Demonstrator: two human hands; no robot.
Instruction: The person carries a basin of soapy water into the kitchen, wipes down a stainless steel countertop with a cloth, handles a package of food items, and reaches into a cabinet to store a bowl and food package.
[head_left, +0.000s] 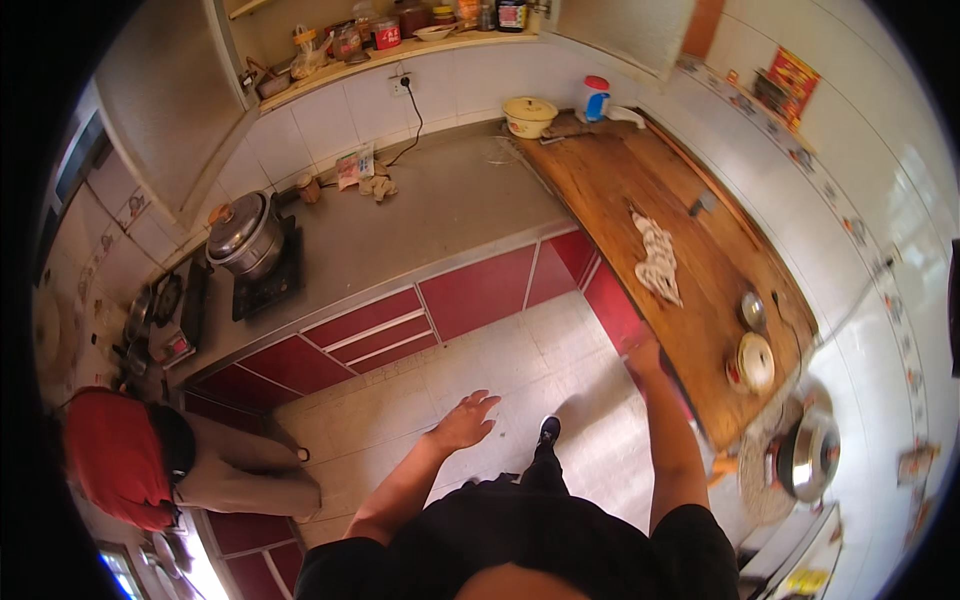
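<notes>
My left hand (466, 421) hangs over the tiled floor, fingers apart, holding nothing. My right hand (640, 351), blurred, is close to the front edge of the wooden countertop (600, 195); whether its fingers are open does not show. A crumpled cloth (657, 259) lies on that wood beyond my right hand. Further along the wood are a round metal lid or bowl (752, 310) and a lidded enamel pot (752, 364). A cream enamel pot with a lid (529, 117) and a red-capped container (596, 99) stand at the far corner.
A person in a red top (116, 457) stands at the left. A steel pot (247, 234) sits on a black cooktop (268, 279) on the grey counter (420, 217). Red cabinets (476, 291) line the floor. At the right, a large lidded pan (810, 456) rests on a round surface. An open cabinet door (176, 97) hangs upper left.
</notes>
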